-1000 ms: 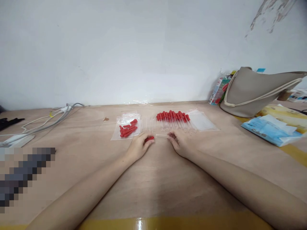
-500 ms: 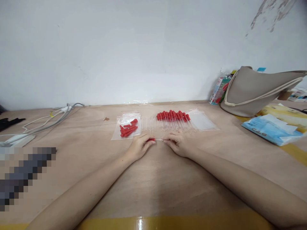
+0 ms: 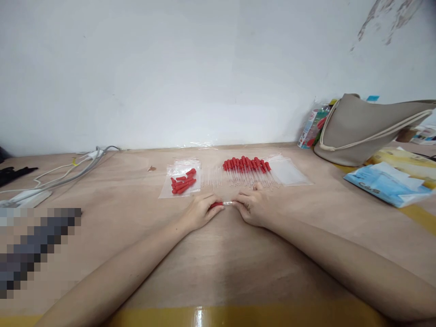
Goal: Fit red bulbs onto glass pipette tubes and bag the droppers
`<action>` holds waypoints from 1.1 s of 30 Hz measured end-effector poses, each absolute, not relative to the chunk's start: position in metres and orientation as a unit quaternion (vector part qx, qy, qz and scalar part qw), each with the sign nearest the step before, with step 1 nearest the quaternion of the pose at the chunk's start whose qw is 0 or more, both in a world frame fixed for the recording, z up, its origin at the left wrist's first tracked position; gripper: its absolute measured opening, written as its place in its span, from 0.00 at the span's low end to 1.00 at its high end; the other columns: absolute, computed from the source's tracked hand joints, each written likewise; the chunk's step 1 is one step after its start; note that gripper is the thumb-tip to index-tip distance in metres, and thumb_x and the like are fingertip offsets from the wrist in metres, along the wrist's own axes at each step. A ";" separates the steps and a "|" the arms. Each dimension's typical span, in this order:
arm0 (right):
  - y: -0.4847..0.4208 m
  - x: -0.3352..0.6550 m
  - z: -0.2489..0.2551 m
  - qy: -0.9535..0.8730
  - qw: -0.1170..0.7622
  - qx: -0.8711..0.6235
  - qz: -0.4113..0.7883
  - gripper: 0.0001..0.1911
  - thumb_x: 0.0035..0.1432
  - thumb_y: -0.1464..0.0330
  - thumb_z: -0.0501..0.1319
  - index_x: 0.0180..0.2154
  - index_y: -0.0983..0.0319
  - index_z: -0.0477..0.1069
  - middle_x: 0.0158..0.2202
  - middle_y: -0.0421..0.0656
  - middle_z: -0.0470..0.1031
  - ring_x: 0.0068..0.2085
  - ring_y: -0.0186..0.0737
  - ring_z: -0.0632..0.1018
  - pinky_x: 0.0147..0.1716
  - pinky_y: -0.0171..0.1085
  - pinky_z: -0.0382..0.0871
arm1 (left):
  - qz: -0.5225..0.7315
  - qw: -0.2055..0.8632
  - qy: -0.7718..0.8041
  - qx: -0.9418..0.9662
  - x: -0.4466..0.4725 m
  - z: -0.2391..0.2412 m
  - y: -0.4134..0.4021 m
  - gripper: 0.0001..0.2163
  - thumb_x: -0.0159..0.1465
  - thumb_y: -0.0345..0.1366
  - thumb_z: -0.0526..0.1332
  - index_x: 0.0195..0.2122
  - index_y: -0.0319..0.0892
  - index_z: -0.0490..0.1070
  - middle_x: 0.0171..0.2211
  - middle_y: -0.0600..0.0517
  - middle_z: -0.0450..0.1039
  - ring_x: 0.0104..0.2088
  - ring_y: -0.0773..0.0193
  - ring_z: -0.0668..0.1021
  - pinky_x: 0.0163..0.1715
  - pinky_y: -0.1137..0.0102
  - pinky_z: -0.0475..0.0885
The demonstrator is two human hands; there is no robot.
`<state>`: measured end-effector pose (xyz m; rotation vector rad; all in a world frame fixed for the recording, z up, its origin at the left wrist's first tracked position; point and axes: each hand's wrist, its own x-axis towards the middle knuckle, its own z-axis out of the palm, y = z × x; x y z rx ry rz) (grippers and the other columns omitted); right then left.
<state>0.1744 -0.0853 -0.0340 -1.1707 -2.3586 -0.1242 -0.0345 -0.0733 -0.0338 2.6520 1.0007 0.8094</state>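
Observation:
My left hand (image 3: 205,210) is closed around a red rubber dropper bulb (image 3: 216,205). A clear thin dropper tube (image 3: 228,203) runs from the bulb's end to my right hand (image 3: 251,206), whose fingers pinch it. Where the tube enters the bulb is too small to make out. Beyond my left hand, several loose red bulbs (image 3: 184,182) lie on a clear plastic bag (image 3: 165,191). Several bare clear tubes (image 3: 211,176) are lined up beside them. Behind my right hand, droppers with red bulbs (image 3: 243,163) lie in a row, bulbs toward the wall.
Another clear bag (image 3: 293,172) lies right of the droppers. A grey drawstring bag (image 3: 361,129), a plastic bottle (image 3: 311,127) and a blue tissue pack (image 3: 384,184) stand at the right. White cables (image 3: 64,170) and a power strip (image 3: 32,199) lie at the left.
Both hands have come slightly nearer to me, and more of the red bulb shows at my left fingertips. The tube is still held between the hands.

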 end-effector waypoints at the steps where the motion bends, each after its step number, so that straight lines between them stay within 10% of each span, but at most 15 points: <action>1: -0.085 0.173 -0.035 -0.867 0.250 -0.428 -0.041 0.14 0.60 0.66 0.50 0.31 0.59 0.73 0.28 0.40 0.74 0.28 0.33 0.68 0.37 0.39 0.47 | 0.273 0.096 0.337 0.896 -0.034 -0.034 -0.073 0.07 0.63 0.37 0.54 0.35 0.40 0.69 0.30 0.51 0.71 0.30 0.66 0.72 0.31 0.72 0.66; 26: -0.080 0.158 -0.024 -0.885 0.189 -0.421 0.060 0.16 0.62 0.68 0.47 0.26 0.62 0.68 0.24 0.39 0.72 0.25 0.31 0.66 0.37 0.37 0.51 | 0.286 0.065 0.312 0.904 -0.039 -0.035 -0.068 0.07 0.63 0.36 0.54 0.36 0.40 0.70 0.30 0.51 0.72 0.30 0.66 0.73 0.31 0.72 0.67; 33: -0.067 0.179 -0.001 -0.854 0.156 -0.461 0.186 0.16 0.57 0.65 0.51 0.22 0.63 0.68 0.22 0.41 0.72 0.22 0.31 0.66 0.24 0.32 0.54 | 0.335 0.088 0.385 0.855 -0.044 -0.038 -0.061 0.16 0.58 0.36 0.59 0.47 0.41 0.63 0.37 0.50 0.68 0.28 0.68 0.71 0.30 0.71 0.69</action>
